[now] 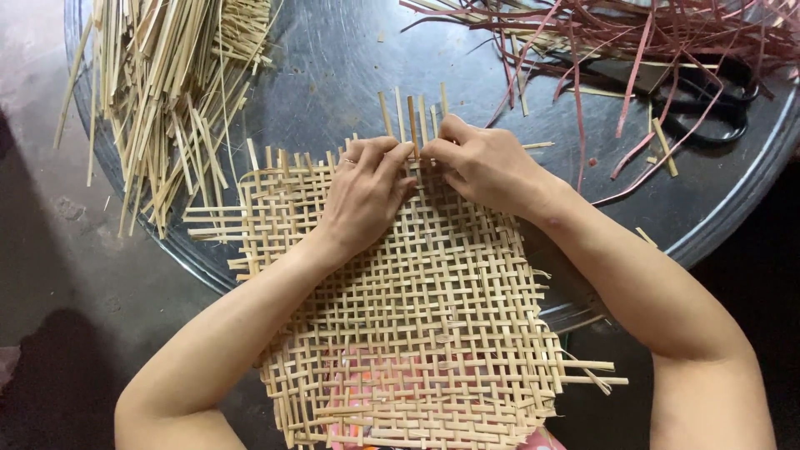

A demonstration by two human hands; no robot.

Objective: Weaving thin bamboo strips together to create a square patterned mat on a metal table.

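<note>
Mat: we see a woven mat (417, 317) of pale strips lying flat, its far half on the round metal tray (333, 67) and its near half hanging toward us off the rim.
Long axis: we read it running from far left to near right, slightly turned on the tray.
Loose ends: upright strip ends (412, 117) stick out past the far edge, pointing away from us.
Left hand (362, 196): fingers curled, tips pinching a strip at the far edge.
Right hand (483, 162): thumb and forefinger pinching the same spot, touching the left fingertips.
Surroundings: pale strip bundle (167, 83) far left, reddish strips (633, 42) and black scissors (708, 100) far right.
</note>
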